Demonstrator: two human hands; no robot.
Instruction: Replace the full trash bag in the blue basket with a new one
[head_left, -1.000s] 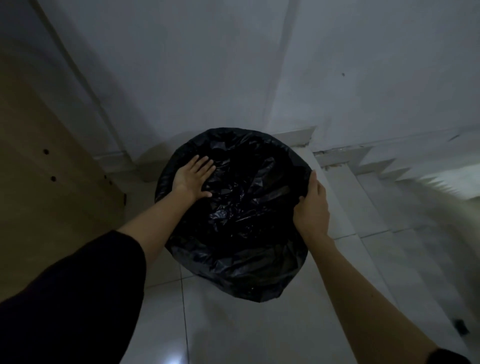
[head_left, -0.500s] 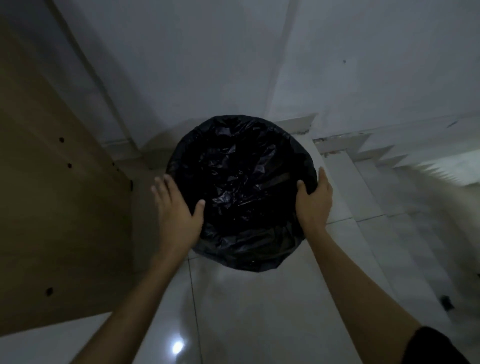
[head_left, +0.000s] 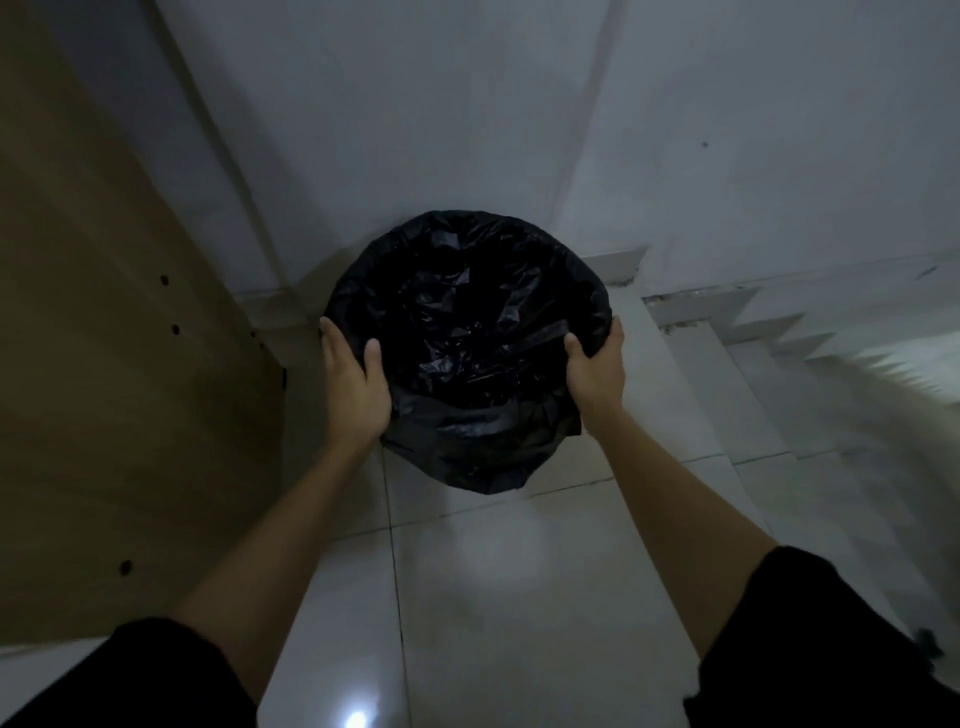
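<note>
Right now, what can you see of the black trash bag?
The trash bag is thin, glossy, crinkled black plastic, opened wide with its edge folded over a round rim, hiding whatever it lines. It stands on the tiled floor in the corner by the wall. The left hand and right hand grip opposite sides, thumbs inside. Its inside looks dark; contents can't be made out.

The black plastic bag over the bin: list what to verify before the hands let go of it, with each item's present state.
1. Black plastic bag folded over the rim all round: ok on the near side; far side cannot tell.
2. Left hand on the bag's left edge: ok.
3. Right hand on the right edge: ok.
4. Bag mouth open: ok.
5. Blue basket under the bag: cannot tell, fully covered.
6. Standing on the white tiled floor: cannot tell.
</note>
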